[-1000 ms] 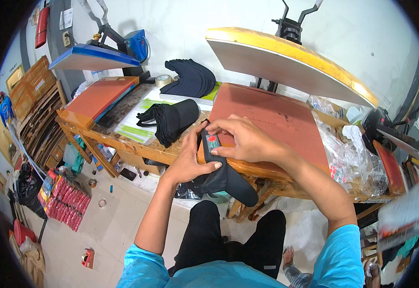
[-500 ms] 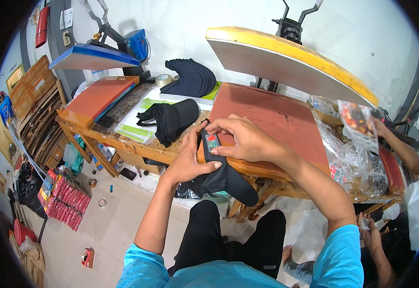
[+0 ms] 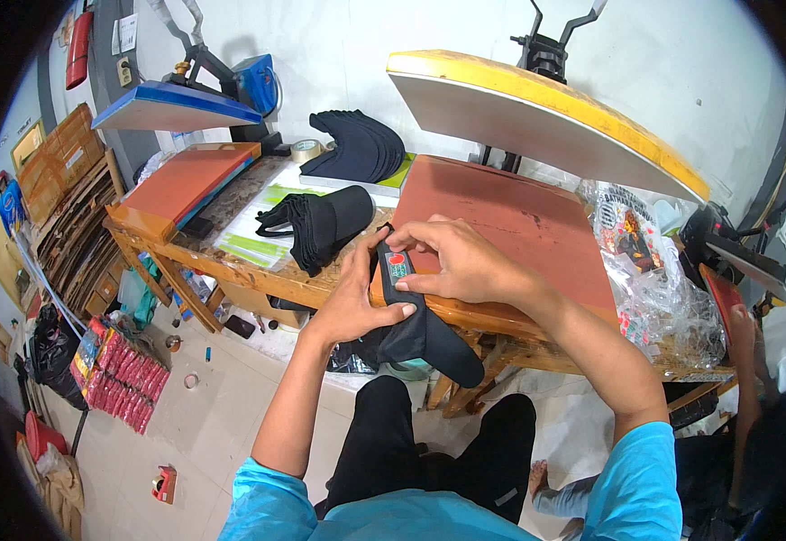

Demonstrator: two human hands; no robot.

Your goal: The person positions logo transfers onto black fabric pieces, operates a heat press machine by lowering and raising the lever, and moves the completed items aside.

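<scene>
A black cap (image 3: 440, 344) is stretched over the near left corner of the red-brown lower plate (image 3: 510, 212) of a press, its brim hanging off the front edge. A small red and green printed patch (image 3: 397, 263) lies on the cap. My left hand (image 3: 350, 302) grips the cap from the left, its thumb pressed along the dark cloth. From the other side my right hand (image 3: 470, 261) holds the cap, fingertips bent at the far end of the patch and thumb at its near end. Several nested black caps (image 3: 334, 221) lie just left of my hands.
The raised yellow press top (image 3: 546, 108) hangs over the lower plate. Behind the caps is a stack of dark curved pieces (image 3: 354, 144). A blue press (image 3: 181, 106) stands at left. Clear plastic wrapping (image 3: 672, 311) lies at right, where a co-worker's hand (image 3: 743, 326) reaches in.
My hands and the cap stay in place. At right, the co-worker's hand has let go of the printed plastic bag, which now lies by the wrapping. A co-worker's hand is now at the far-right plate.
</scene>
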